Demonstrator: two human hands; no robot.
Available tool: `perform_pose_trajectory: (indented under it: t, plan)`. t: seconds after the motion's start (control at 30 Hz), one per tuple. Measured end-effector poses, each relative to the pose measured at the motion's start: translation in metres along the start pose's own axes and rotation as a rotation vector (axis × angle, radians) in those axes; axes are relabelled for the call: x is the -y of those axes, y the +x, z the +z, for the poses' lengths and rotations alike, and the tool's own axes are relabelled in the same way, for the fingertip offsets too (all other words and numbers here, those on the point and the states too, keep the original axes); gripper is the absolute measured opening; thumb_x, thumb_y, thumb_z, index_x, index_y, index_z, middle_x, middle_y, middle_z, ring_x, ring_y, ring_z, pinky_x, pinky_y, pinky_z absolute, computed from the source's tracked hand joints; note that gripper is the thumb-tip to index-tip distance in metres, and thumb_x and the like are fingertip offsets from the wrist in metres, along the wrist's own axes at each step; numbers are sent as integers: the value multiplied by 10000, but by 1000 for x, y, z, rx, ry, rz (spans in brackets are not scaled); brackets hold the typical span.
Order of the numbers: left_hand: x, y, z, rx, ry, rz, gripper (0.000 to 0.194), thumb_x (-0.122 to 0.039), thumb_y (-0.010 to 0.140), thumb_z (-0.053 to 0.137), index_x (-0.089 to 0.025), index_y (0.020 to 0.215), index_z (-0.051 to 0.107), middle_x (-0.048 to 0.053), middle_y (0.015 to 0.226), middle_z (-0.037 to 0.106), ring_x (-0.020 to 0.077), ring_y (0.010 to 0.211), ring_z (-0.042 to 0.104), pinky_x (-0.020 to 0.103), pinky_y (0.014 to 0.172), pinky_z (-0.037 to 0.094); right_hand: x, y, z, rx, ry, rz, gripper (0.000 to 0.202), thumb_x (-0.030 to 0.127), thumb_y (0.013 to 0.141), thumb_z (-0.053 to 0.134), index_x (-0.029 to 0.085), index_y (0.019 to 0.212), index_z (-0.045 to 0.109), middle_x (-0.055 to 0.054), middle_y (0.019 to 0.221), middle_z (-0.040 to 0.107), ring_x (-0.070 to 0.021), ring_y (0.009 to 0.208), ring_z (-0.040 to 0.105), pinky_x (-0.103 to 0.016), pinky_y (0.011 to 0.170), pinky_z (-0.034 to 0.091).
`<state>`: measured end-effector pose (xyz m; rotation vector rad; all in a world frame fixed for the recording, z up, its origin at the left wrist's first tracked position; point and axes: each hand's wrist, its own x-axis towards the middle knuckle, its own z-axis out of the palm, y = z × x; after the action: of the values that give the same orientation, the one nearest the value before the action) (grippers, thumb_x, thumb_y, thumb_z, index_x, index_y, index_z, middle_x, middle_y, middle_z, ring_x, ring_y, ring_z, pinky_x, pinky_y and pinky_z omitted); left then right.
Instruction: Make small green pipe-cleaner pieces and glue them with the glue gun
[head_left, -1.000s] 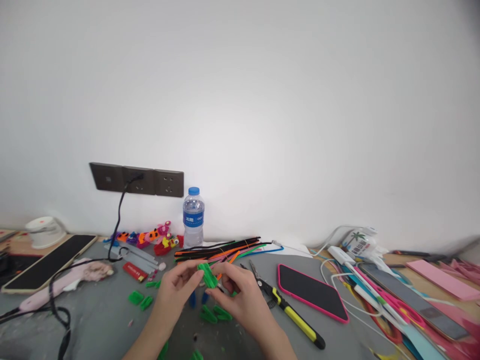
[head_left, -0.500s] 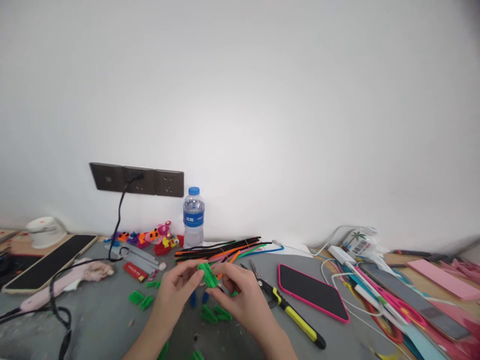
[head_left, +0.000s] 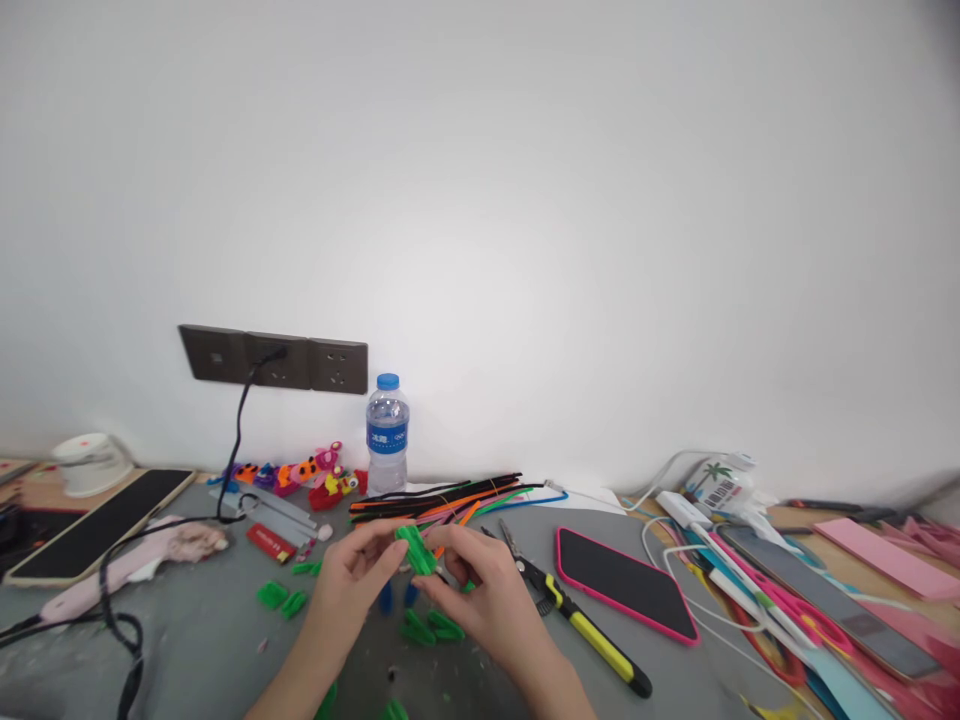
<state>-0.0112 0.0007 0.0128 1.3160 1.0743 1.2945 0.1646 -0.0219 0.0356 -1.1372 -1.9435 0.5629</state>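
Item, in work: one bright-green, fuzzy folded piece [head_left: 416,550], oblong, ridged along its length, held tilted above the grey-topped counter [head_left: 202,630] between both hands.

Left hand [head_left: 360,570]: thumb and fingers closed to a pinch on the piece's left side.

Right hand [head_left: 480,575]: thumb and forefinger nearly together, gripping its right side; the other fingers are curled, partly out of sight.

Handling note, by judgement: a light, even pinch at opposite sides should keep the folds aligned without crushing the pile. One hand is best kept as a steady anchor while the other adjusts; hard twisting could skew the ridges.

Related stock: a pair of green fuzzy looped pieces [head_left: 418,628] lying below the hands; two small green fuzzy blocks [head_left: 272,595] to the left of the left hand.

Containers:
- Clear plastic bottle [head_left: 388,470], blue cap on, blue label, upright near the wall; appears to hold clear liquid.
- White round tub [head_left: 90,465], far left; contents not visible.
- White plastic pouch with a palm-tree print and barcode [head_left: 716,487], right rear, crumpled; contents cannot be told.
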Motion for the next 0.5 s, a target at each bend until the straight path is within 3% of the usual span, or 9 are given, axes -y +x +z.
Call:
perform_pose_trajectory:
  t: [0.3, 0.5]
  plan:
    - [-9, -1, 1, -75, -49, -39, 270, -366, 686, 746, -186, 887, 741, 69, 878, 751, 241, 868, 687, 280, 730, 570, -5, 2, 1, -128, 249, 122, 341, 173, 768, 674, 234, 1033, 469, 116, 578, 328, -100, 508, 327, -200, 510, 257]
    - [-9, -2, 2, -65, -52, -21, 243, -350, 695, 739, -182, 869, 716, 65, 859, 736, 237, 854, 685, 288, 746, 564, -4, 4, -1, -236, 460, 152, 208, 305, 860, 607, 220, 1003, 483, 88, 594, 375, -110, 528, 364, -216, 506, 289]
